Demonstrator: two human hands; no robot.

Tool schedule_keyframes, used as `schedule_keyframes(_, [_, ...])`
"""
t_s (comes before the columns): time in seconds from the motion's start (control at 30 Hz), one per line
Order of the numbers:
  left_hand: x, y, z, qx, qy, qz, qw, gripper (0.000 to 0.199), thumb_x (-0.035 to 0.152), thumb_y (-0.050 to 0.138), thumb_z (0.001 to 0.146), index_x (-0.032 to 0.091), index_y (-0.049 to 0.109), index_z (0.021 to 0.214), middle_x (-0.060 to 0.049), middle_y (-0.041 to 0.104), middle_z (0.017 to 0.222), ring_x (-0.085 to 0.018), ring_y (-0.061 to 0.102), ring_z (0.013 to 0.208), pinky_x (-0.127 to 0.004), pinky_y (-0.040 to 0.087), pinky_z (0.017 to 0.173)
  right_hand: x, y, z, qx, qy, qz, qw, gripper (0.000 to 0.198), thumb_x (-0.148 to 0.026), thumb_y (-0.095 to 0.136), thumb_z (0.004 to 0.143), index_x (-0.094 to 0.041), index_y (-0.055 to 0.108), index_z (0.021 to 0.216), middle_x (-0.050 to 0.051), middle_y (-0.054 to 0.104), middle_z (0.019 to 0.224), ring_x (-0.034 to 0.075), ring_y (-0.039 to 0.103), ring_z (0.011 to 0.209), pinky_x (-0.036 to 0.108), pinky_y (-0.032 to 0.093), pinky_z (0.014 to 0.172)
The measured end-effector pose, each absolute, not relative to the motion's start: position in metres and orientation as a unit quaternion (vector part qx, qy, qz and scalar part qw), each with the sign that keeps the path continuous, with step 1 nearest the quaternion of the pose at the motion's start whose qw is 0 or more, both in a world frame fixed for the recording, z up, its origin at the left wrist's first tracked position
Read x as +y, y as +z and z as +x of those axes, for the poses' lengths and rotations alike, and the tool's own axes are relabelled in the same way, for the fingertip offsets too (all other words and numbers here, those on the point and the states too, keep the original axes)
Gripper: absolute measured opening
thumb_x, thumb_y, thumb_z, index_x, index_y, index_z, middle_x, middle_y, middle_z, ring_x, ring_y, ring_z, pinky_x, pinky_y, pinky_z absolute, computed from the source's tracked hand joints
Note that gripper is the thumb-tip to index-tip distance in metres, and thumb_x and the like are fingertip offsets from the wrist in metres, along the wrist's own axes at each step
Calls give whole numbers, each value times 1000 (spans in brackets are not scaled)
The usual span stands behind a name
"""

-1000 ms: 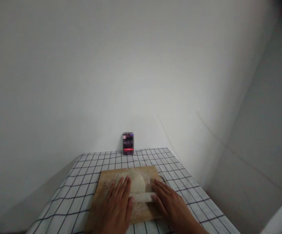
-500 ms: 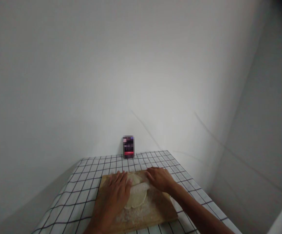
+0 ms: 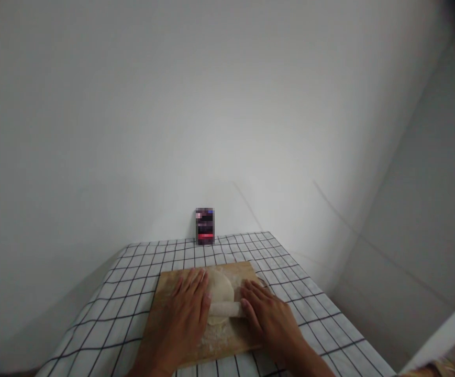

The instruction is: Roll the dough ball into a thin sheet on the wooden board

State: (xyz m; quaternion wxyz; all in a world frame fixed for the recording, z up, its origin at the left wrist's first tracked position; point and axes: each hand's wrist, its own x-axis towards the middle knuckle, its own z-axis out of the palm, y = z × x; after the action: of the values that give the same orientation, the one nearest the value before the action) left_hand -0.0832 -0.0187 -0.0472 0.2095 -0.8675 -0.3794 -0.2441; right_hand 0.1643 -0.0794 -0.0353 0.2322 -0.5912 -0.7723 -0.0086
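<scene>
A pale rolling pin [image 3: 225,309] lies crosswise on a flat round of dough [image 3: 220,286], which rests on a floured wooden board [image 3: 192,359]. My left hand [image 3: 188,306] lies over the pin's left end with its fingers stretched forward, the fingertips past the dough's left side. On the other end of the pin, my right hand [image 3: 268,314] presses with its fingers extended and slightly bent, the thumb alongside. Both ends of the pin are hidden beneath the hands. Dough shows on the far side of the pin and a little on the near side.
A checked white cloth [image 3: 298,293] covers the table under the board. At the table's back edge, a small dark upright object, blurred into blocks [image 3: 205,226], leans against the white wall [image 3: 133,131]. Another wall [image 3: 415,209] stands at the right.
The rolling pin has come nearer to me across the dough, from its far part toward the near edge. My right hand moved back with it; my left hand shifted only slightly.
</scene>
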Motion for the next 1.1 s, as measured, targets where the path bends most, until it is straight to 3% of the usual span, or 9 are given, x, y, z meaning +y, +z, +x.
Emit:
schedule_keyframes(0.23, [-45, -50, -98, -363, -261, -867, 222, 55, 37, 34, 108, 18, 32, 160, -9, 45, 163, -25, 43, 149, -46, 48, 116, -112, -58, 160, -788, -96, -544, 272, 40, -37, 50, 105, -20, 63, 138, 11, 65, 143, 29, 64, 130, 46, 54, 109])
schedule_keyframes(0.47, [-10, -49, -87, -377, -245, -865, 224, 49, 36, 35, 108, 15, 52, 148, -13, 58, 151, -29, 54, 140, -55, 47, 115, -64, -22, 164, -780, -12, -582, 230, 39, -37, 37, 109, -23, 71, 124, 9, 67, 141, 27, 59, 135, 47, 46, 114])
schedule_keyframes(0.67, [20, -56, -74, -424, -234, -851, 202, 46, 32, 31, 108, 11, 62, 134, -17, 67, 139, -34, 62, 132, -60, 51, 109, -10, 3, 171, -774, 34, -608, 173, 46, -40, 31, 110, -20, 72, 112, 12, 76, 119, 26, 71, 114, 40, 55, 100])
schedule_keyframes(0.87, [11, -53, -74, -400, -266, -849, 221, 44, 28, 33, 106, 12, 59, 137, -17, 69, 136, -31, 64, 129, -54, 54, 108, -18, -10, 175, -787, 21, -581, 205, 45, -35, 33, 109, -18, 72, 120, 13, 67, 140, 25, 58, 134, 41, 47, 113])
schedule_keyframes(1.1, [-5, -58, -76, -353, -296, -853, 244, 45, 25, 35, 106, 12, 49, 147, -17, 64, 143, -29, 60, 135, -51, 57, 106, -55, -28, 171, -784, -3, -584, 209, 46, -32, 31, 109, -19, 68, 132, 12, 62, 147, 28, 53, 140, 50, 44, 117])
